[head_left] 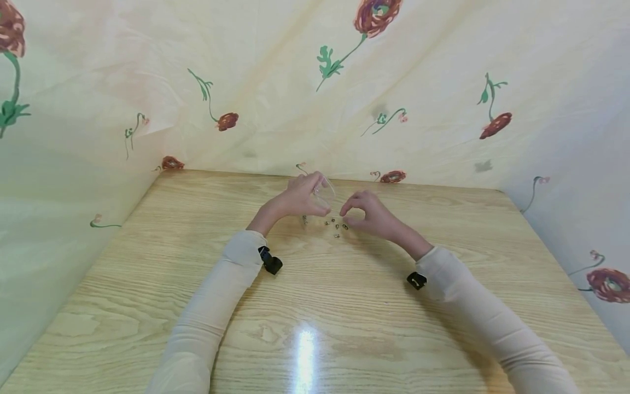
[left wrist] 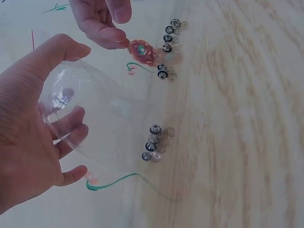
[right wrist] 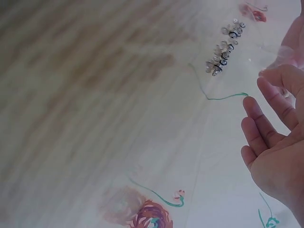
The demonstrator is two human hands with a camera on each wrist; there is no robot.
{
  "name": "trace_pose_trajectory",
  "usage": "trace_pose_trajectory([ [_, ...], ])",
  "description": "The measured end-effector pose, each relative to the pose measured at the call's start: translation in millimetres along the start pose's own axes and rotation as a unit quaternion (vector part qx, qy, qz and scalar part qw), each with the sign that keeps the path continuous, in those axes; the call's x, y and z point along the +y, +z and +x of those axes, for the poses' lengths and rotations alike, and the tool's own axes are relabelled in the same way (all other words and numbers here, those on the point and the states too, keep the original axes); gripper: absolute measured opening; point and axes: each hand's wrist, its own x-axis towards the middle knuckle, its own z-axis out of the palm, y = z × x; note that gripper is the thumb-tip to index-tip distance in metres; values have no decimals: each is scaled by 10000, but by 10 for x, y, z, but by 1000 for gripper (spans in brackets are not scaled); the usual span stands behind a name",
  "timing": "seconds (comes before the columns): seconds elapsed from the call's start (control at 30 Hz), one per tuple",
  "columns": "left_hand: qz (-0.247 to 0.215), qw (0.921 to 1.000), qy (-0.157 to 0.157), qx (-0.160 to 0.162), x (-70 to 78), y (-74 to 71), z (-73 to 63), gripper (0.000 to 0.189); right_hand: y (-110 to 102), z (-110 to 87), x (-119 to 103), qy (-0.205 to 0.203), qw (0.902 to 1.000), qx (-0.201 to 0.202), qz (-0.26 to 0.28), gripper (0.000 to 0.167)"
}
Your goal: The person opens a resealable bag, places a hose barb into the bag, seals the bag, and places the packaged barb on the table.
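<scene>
My left hand (head_left: 302, 198) holds a clear plastic bag (left wrist: 107, 102) between thumb and fingers, spread wide around it, over the far middle of the table. Small shiny metal pieces with black rings (head_left: 337, 226) lie below and between both hands. In the left wrist view a group of these metal fittings (left wrist: 153, 141) sits apart from a longer row (left wrist: 167, 38). To the right of the bag is my right hand (head_left: 373, 216), fingers bent, with a gap between thumb and forefinger and nothing visible in it. It hovers close beside the nearest pieces.
The wood-grain table (head_left: 339, 306) reaches back to a flower-patterned cloth (head_left: 275, 82), which also hangs at both sides. A black wrist strap with a camera (head_left: 270, 260) is on the left sleeve, another camera (head_left: 416, 280) on the right.
</scene>
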Motion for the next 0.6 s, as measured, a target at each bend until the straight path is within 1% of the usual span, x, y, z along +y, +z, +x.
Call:
trace_pose_trajectory([
  [0.1, -5, 10000, 30, -9, -5, 9, 4, 45, 21, -12, -8, 30, 10000, -71, 37, 13],
  [0.23, 26, 10000, 49, 17, -11, 5, 1, 45, 39, -18, -26, 64, 9998, -185, 94, 13],
  [0.37, 95, 9999, 58, 34, -6, 1, -2, 42, 65, -19, -13, -3, 9997, -234, -50, 13],
  [0.47, 124, 9999, 59, 21, -2, 0, -4, 41, 84, -18, -13, -75, 9994, -297, -153, 13],
  [0.6, 188, 9998, 37, -2, -1, -4, -11, 45, 91, -21, -51, -58, 9989, -446, -119, 13],
])
